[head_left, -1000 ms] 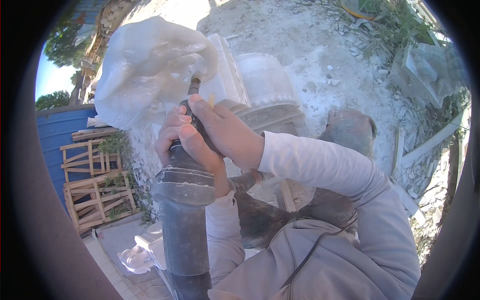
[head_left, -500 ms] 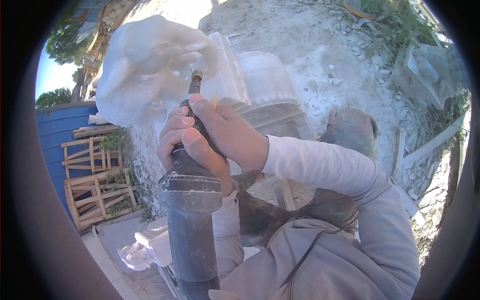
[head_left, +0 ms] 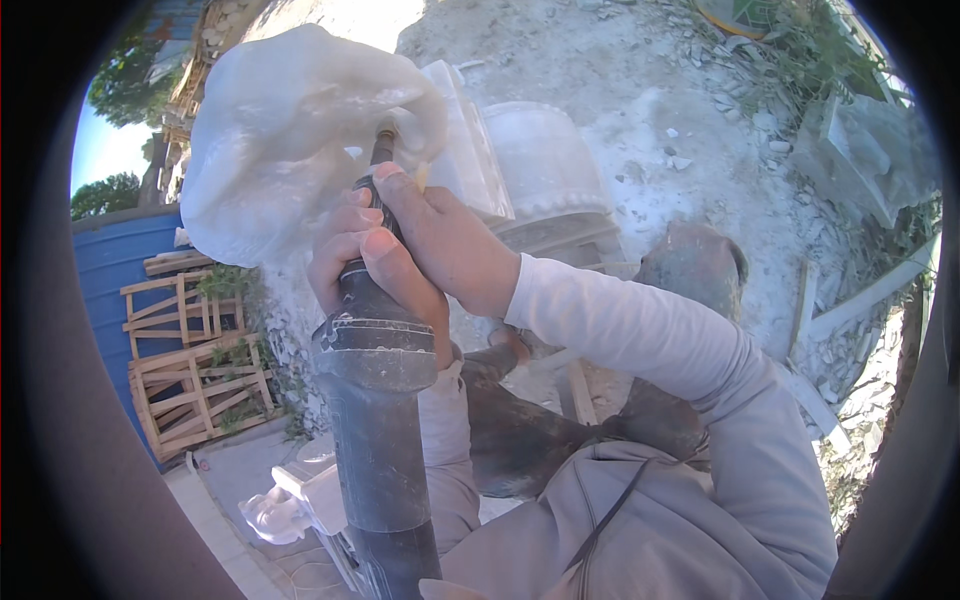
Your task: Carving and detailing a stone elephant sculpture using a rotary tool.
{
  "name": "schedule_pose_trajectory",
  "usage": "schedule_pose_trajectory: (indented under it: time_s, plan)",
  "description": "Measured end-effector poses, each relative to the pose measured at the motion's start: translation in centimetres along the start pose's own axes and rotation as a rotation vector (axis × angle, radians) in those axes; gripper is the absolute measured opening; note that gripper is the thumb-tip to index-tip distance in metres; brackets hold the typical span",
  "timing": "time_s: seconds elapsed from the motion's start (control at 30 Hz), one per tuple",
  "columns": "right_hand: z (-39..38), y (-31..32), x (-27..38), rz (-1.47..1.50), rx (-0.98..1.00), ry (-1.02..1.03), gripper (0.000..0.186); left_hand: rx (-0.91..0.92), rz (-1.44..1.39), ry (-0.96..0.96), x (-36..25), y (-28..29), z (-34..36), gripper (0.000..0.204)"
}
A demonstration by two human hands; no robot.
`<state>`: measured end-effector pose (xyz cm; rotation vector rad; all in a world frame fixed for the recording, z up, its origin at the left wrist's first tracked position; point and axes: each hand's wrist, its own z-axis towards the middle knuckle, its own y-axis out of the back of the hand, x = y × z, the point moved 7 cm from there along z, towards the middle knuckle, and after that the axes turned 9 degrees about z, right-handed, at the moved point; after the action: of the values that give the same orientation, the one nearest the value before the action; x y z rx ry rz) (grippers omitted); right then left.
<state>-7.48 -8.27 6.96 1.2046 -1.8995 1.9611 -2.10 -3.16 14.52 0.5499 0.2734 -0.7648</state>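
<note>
A long dark die grinder (head_left: 380, 460) runs up from the lower edge, with its narrow front end against a pale, rounded block of stone (head_left: 265, 130). Its bit (head_left: 385, 142) reaches into a hollow on the stone's right side, so the tip is partly hidden. My left hand (head_left: 402, 285) wraps round the grinder's neck, just ahead of the thick body. Over the slimmer front part closes my right hand (head_left: 462, 248), thumb laid along the top. A small yellowish piece (head_left: 422, 178) shows beside the right thumb; what it is I cannot tell.
Right of the stone stand a pale slab (head_left: 470, 140) and a carved, rounded stone piece (head_left: 545, 160). Wooden crate frames (head_left: 200, 385) lean by a blue metal wall (head_left: 100, 270). A small white carving (head_left: 275, 515) sits lower left. Stone chips and dust cover the ground (head_left: 650, 120).
Both hands and the grinder have shifted slightly left and forward. The bit's end, plainly visible before, now sits deeper in the hollow.
</note>
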Motion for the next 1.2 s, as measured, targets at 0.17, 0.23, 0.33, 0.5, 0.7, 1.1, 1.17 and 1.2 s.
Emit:
schedule_pose_trajectory:
  time_s: [0.17,0.23,0.33,0.5,0.7,1.1,1.17,1.2]
  plan:
    - [0.0,-0.2,-0.3,-0.013,0.114,0.009,0.058,-0.038,0.005,-0.011,0.9,0.1,-0.6,0.021]
    - [0.2,0.0,-1.2,-0.176,0.101,0.006,0.051,-0.057,0.052,-0.048,1.7,0.5,-1.0,0.022]
    - [0.5,-0.5,-2.0,-0.325,0.103,0.04,0.039,-0.01,0.141,-0.044,2.2,1.2,-2.1,0.023]
    - [-0.4,-0.2,-1.3,-0.3,0.078,0.049,0.07,-0.094,0.042,-0.003,2.6,1.5,-2.8,0.026]
    - [-1.2,-0.8,1.0,-0.445,0.107,0.195,0.05,-0.077,-0.011,-0.067,1.1,0.7,-1.5,0.026]
    - [-5.7,-1.6,1.2,-0.727,0.325,0.428,0.036,-0.078,-0.127,-0.096,-1.6,2.8,-3.5,0.025]
    - [-6.7,-1.0,0.8,-0.619,0.201,0.276,0.041,-0.071,-0.191,-0.102,-2.7,4.2,-4.1,0.025]
    - [-7.6,-1.2,1.3,-0.631,0.196,0.331,0.043,-0.083,-0.196,-0.087,-3.1,5.0,-4.3,0.026]
